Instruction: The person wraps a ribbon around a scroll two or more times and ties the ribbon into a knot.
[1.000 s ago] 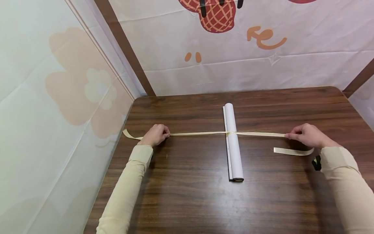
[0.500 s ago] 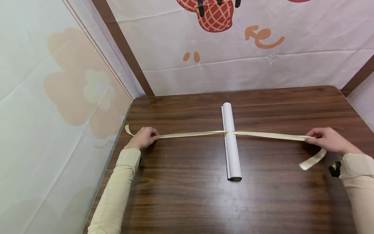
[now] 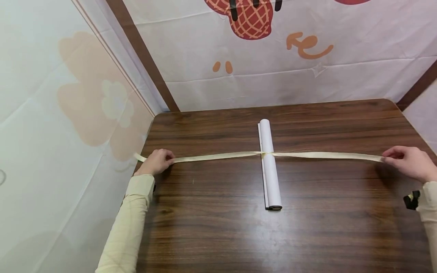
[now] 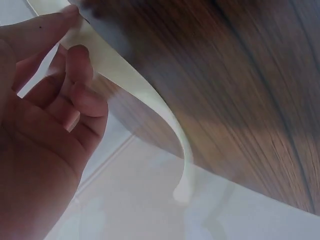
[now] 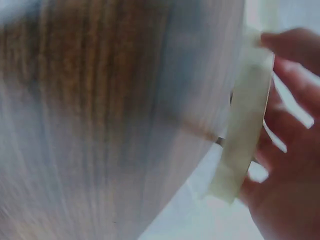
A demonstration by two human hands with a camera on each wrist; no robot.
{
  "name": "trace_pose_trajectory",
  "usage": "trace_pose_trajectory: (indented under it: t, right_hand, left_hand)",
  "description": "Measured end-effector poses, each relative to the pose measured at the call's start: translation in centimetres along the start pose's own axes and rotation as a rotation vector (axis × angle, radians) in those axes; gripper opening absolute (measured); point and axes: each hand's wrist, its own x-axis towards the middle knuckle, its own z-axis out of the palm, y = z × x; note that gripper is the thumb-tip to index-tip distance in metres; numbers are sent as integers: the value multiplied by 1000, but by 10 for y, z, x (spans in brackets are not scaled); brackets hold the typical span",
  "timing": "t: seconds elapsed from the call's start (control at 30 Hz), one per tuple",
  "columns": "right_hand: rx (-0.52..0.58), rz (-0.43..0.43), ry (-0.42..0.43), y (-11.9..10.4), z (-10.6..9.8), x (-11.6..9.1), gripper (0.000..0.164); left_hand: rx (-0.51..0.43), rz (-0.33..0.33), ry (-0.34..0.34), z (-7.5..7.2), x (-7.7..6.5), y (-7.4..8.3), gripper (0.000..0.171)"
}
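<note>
A white paper roll lies lengthwise on the table. Round its middle passes a cream ribbon, gathered in a small crossing or knot on top. My left hand pinches the ribbon's left part between thumb and finger near the table's left edge. Beyond those fingers a loose ribbon tail curls over the edge in the left wrist view. Far to the right, my right hand pinches the other part. In the right wrist view a short ribbon end hangs alongside the palm. Both stretches run nearly straight.
The brown wood-grain table has rounded far corners. A pale printed curtain hangs close behind it, and another cloth with a flower print lines its left side. A black piece shows at the right cuff.
Both hands have moved apart, the left leftward and the right much farther rightward. The right hand holds the ribbon nearer its end. The roll has hardly moved.
</note>
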Motion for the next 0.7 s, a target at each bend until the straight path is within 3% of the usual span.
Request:
trace_pose_trajectory:
  t: [0.13, 0.33, 0.5, 0.7]
  right_hand:
    - [-35, 61, 87, 3, 3, 1, 22]
    - [18, 86, 88, -30, -1, -15, 23]
    - [49, 13, 71, -61, 7, -23, 24]
    - [88, -96, 81, -102, 27, -22, 19]
  left_hand:
    - [2, -6, -4, -5, -4, -2, 26]
    - [-13, 35, 7, -11, -3, 7, 33]
    - [-38, 122, 13, -11, 9, 35, 31]
    - [-54, 259, -14, 3, 29, 78, 28]
